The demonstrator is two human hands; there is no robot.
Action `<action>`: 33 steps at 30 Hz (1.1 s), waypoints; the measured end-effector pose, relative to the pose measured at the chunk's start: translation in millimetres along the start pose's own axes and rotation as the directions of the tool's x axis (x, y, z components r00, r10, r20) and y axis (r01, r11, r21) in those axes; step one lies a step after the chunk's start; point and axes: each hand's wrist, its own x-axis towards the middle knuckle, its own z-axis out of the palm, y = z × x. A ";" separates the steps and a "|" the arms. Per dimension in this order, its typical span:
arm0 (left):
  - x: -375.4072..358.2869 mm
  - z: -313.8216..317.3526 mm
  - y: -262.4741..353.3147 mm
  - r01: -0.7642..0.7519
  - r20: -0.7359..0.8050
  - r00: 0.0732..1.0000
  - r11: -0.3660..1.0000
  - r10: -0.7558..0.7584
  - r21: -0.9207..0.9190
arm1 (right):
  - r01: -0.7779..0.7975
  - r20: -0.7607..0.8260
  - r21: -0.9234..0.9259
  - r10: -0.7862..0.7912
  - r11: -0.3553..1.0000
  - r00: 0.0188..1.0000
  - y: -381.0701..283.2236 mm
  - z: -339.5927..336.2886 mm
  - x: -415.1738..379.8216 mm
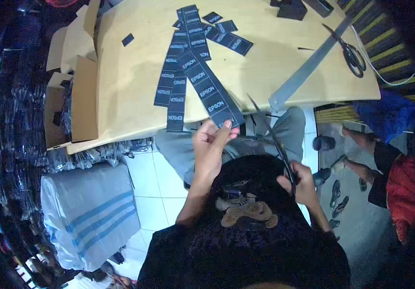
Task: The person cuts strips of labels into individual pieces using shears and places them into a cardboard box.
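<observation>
My left hand (214, 139) pinches the near end of a black label strip (207, 89) printed "EPSON" in white, at the table's front edge. The far end of that strip lies over other EPSON label strips (173, 79) on the table. In my right hand (301, 183) is a pair of scissors (278, 142), held over my lap. Their blades point up and away, towards the table edge. The scissors are apart from the strip, to its right. Shorter EPSON label pieces (231, 38) lie crosswise behind the strips.
A long metal ruler (308, 70) lies diagonally on the table (130, 86), with a second pair of scissors (349, 53) beside it. An open cardboard box (83, 98) stands at the left edge. A striped white sack (92, 212) is below left. Another person's bare legs (361, 168) show at right.
</observation>
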 end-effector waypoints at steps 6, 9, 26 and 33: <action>3.6 8.7 -4.8 -0.004 0.014 1.000 0.999 0.004 -0.044 | -0.163 0.195 0.083 0.145 0.983 0.970 40.9 -6.9 -40.7; 3.8 8.9 -10.6 -0.027 0.024 0.999 0.999 0.027 -0.028 | -0.148 0.286 0.007 0.140 0.989 0.948 39.7 -11.6 -36.5; -1.3 14.2 -6.7 -0.008 -0.008 1.000 0.992 0.009 0.129 | -0.037 0.452 0.078 -0.003 0.996 0.892 24.1 13.3 18.8; 0.2 8.8 -11.1 0.005 0.012 1.000 0.989 -0.007 0.150 | -0.003 0.438 0.102 -0.042 0.995 0.898 26.4 18.6 20.4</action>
